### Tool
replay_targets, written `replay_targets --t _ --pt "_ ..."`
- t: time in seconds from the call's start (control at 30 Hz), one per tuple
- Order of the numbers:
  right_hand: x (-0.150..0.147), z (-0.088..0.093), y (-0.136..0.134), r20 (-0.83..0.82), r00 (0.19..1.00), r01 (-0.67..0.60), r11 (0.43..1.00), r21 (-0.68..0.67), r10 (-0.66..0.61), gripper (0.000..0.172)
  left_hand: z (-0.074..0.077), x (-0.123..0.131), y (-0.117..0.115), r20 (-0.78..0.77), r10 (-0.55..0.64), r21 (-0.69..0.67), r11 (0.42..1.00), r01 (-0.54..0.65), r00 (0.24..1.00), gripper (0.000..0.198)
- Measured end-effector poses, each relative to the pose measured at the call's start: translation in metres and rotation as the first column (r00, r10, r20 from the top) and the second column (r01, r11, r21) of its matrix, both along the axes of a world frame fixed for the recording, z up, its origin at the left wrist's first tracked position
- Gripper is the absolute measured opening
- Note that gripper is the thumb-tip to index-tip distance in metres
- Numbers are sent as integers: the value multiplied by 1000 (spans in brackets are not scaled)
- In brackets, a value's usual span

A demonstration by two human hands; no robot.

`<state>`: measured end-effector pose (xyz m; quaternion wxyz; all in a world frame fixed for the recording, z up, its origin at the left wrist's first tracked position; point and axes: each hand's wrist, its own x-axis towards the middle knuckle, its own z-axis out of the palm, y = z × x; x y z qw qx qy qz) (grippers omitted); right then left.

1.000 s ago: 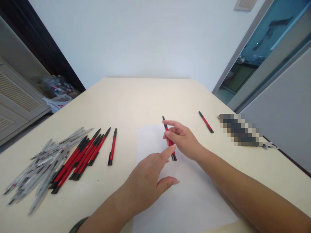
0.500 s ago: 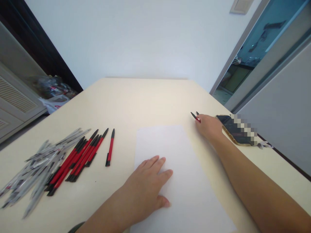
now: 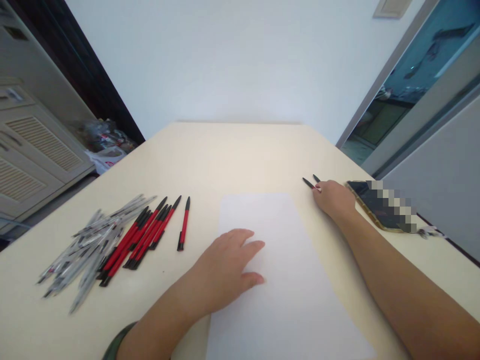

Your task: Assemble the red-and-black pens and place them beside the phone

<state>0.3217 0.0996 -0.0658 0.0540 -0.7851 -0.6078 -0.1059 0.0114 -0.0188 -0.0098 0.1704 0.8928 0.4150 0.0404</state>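
My right hand point(image 3: 333, 199) lies on the table to the right of a white sheet of paper point(image 3: 285, 280), with its fingers curled over a red pen point(image 3: 309, 184). Only the pen's black tip sticks out past the fingers. The black tip of a second pen point(image 3: 317, 178) shows just beside it. My left hand point(image 3: 227, 270) rests palm down on the sheet's left edge, fingers stretched out and holding nothing.
A row of red and black pens point(image 3: 144, 237) lies at the left of the cream table point(image 3: 232, 155), with one pen point(image 3: 183, 225) set apart. Several clear wrapped pens point(image 3: 84, 252) are heaped further left. A phone point(image 3: 369, 200) lies by my right wrist.
My right hand has carried the red pen from above the sheet to the right, down beside the pen lying near the phone. My left hand has dropped flat onto the paper.
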Motion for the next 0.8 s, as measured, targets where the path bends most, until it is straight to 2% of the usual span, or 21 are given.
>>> replay_targets --t 0.07,0.1,0.17,0.27,0.33,0.4,0.47,0.57,0.63,0.73,0.77,0.8 --pt "0 0 0 -1 1000 -9 1000 25 9 37 3 -10 9 -7 153 128 980 -151 988 36" --pt "-1 1 -1 1 1000 -14 999 50 14 38 5 -18 15 -20 261 197 947 -252 965 33" --pt "-3 3 -3 0 1000 -14 993 119 14 39 7 -39 29 -41 499 287 836 -468 866 34" --pt "-10 7 -7 -6 1000 -28 974 227 31 37 4 -72 48 -86 744 301 653 -695 663 40" --pt "-15 11 -10 4 999 -53 966 252 54 37 -2 -86 58 -120 799 239 600 -764 590 43" --pt "-20 14 -13 23 997 -80 965 251 77 37 -11 -94 65 -158 800 162 600 -784 579 44" --pt "-24 18 -15 35 995 -99 962 256 94 36 -20 -98 70 -175 768 90 636 -767 616 43" --pt "-26 22 -17 25 993 -117 952 282 114 34 -29 -102 75 -156 741 51 667 -743 654 37" --pt "-28 26 -18 -11 991 -123 946 299 133 33 -30 -101 76 -123 731 37 679 -733 671 32" --pt "-41 36 -23 -207 957 -129 935 329 205 31 -22 -85 69 -33 711 13 703 -711 703 28" --pt "-50 41 -27 -328 912 -133 934 332 246 30 -18 -74 63 10 698 -1 716 -698 716 29" --pt "-60 46 -32 -496 824 -126 943 308 273 30 -14 -62 56 88 675 -39 737 -674 733 30"
